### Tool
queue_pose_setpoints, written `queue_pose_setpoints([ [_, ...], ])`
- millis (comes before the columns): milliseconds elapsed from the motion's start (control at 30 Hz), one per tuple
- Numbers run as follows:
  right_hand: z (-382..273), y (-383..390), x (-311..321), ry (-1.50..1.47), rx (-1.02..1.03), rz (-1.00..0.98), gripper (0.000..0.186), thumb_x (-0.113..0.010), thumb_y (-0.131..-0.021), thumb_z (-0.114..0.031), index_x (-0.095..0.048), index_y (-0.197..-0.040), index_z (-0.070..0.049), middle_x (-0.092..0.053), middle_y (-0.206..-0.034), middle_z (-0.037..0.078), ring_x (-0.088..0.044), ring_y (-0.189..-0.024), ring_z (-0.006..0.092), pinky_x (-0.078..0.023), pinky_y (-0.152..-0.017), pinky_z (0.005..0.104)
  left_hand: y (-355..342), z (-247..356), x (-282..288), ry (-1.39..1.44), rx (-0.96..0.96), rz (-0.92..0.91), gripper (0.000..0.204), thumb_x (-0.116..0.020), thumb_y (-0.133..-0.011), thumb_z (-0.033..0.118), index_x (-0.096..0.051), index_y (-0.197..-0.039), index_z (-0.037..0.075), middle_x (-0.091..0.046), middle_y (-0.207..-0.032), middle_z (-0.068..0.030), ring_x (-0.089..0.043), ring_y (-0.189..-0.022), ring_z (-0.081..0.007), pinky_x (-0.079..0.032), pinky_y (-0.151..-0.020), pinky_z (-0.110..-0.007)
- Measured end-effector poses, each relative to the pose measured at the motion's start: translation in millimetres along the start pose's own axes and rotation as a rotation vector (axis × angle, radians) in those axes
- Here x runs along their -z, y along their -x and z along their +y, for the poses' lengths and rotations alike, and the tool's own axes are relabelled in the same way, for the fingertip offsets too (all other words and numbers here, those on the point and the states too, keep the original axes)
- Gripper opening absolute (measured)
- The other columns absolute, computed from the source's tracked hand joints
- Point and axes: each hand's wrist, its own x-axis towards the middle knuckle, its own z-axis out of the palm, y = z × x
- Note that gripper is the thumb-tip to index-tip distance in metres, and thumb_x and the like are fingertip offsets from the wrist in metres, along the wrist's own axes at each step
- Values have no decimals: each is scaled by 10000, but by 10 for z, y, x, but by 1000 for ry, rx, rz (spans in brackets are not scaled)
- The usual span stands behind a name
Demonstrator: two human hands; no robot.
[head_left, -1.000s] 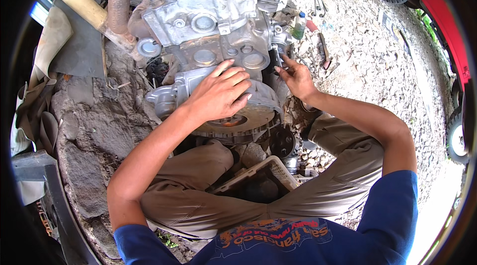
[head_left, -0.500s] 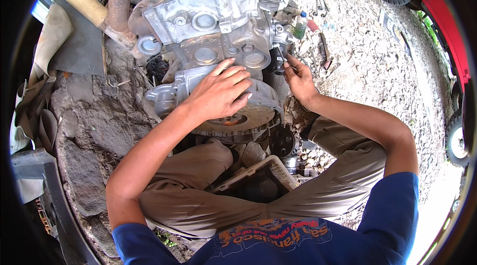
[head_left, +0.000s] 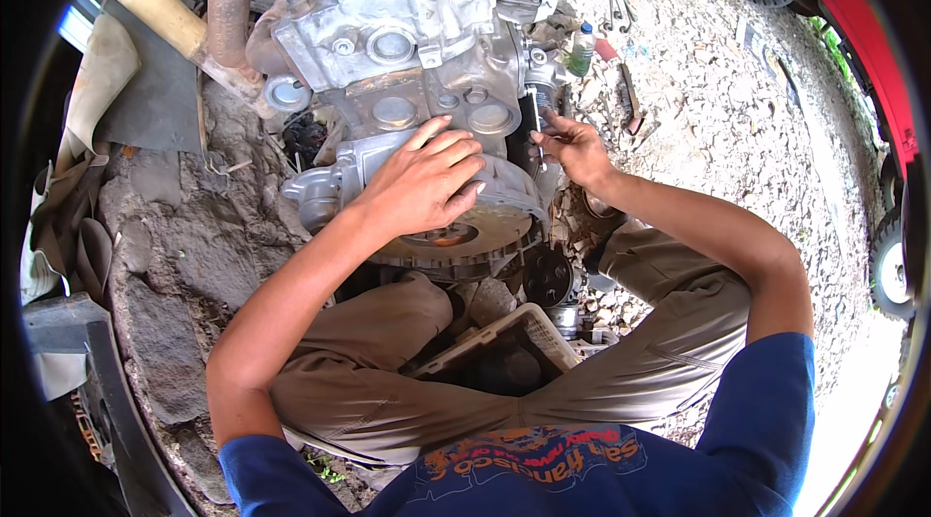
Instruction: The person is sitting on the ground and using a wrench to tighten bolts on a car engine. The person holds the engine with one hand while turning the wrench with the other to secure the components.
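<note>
Right hand [head_left: 582,153] first: its fingers are bent and close together, a narrow reach into the right side of the engine [head_left: 419,80], with the fingertips at a dark narrow piece [head_left: 529,116] just beside the block. I cannot tell whether I have that piece pinched or only touch it.

What has just changed is there. Half a second ago the dark piece showed me a broad black face, with my fingertips at its right edge; now it shows as a thin strip, and a ribbed metal cylinder [head_left: 545,95] is in plain sight next to it. I judge that the piece has turned or tipped under my fingers, so the handling is under way at this spot; whether it sits looser or tighter, I cannot tell.

My left hand [head_left: 427,177] has not shifted on the engine. It lies palm down with the fingers a little apart, on the casing above the flywheel [head_left: 422,247], gripping nothing; I take it as steadying.

The engine stands right in front of my crossed legs. Near my right knee lies a black pulley-like wheel [head_left: 549,276], and beyond my right hand a plastic bottle [head_left: 581,51] stands on the gravel [head_left: 708,177].
</note>
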Motion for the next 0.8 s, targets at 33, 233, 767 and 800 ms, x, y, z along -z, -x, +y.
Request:
queue_pose_setpoints([
  [33,-73,8,-38,-27,-32,-7,562,-680,-946,-67,-453,-1453,19,-706,-1070,102,-704,-846,170,-583,-724,293,-5,-3,6,0,1,-1,270,-651,-908,219,-666,-1098,28,-654,-1227,-112,-557,-1239,-271,-324,-1165,-490],
  [233,-701,33,78,180,-230,-75,501,-703,-931,-102,-508,-1340,111,-693,-1057,170,-721,-825,217,-624,-755,334,-2,4,20,12,-1,1,272,-651,-906,223,-672,-1094,27,-657,-1226,-116,-559,-1239,-275,-329,-1160,-494],
  [767,-873,-72,203,-71,-362,-234,407,-717,-918,-102,-518,-1164,155,-620,-1030,198,-673,-956,309,-633,-817,528,-10,6,5,9,-4,11,270,-652,-909,216,-671,-1098,24,-657,-1217,-120,-563,-1228,-276,-329,-1157,-498],
  [800,-857,-60,190,-69,-357,-219,410,-719,-913,-88,-518,-1160,170,-617,-1030,214,-670,-951,326,-630,-823,544,-5,1,5,11,-4,12,270,-652,-908,216,-671,-1098,24,-658,-1216,-120,-564,-1227,-276,-328,-1157,-499],
])
